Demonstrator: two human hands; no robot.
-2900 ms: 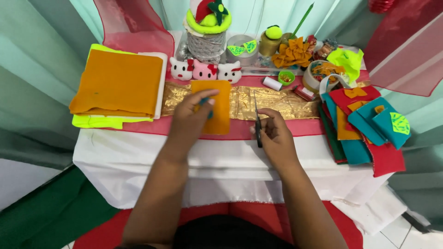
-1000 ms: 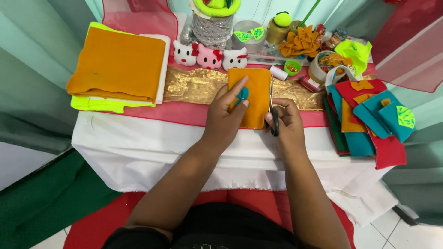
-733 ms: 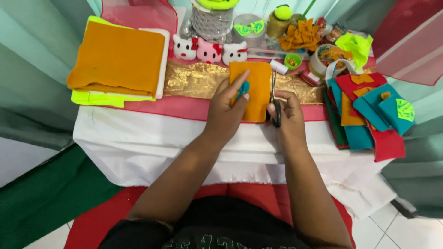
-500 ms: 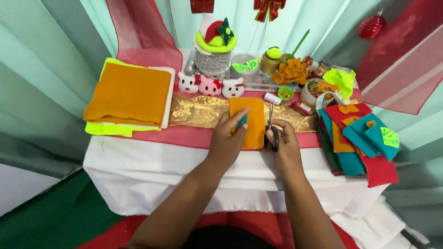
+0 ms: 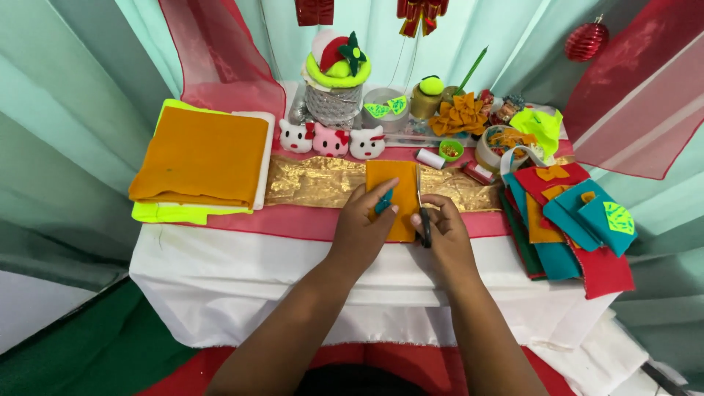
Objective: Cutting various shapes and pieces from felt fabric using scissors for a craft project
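Since half a second ago, little has shifted: both hands remain on the work. An orange felt piece (image 5: pixel 392 196) is pinned flat on the gold cloth (image 5: pixel 315 189) by the left hand (image 5: pixel 364 220), which also grips a small teal piece (image 5: pixel 383 202). Scissors (image 5: pixel 422 209) are grasped by the right hand (image 5: pixel 442 229), blades apparently closed, pointing away along the felt's right edge. Cutting is judged in hand; a straight, steadied advance is called for. The felt's long axis runs away from the person.

Single head view, steep downward over table (image 5: pixel 220 293), fairly near; forearms enter from bottom edge.
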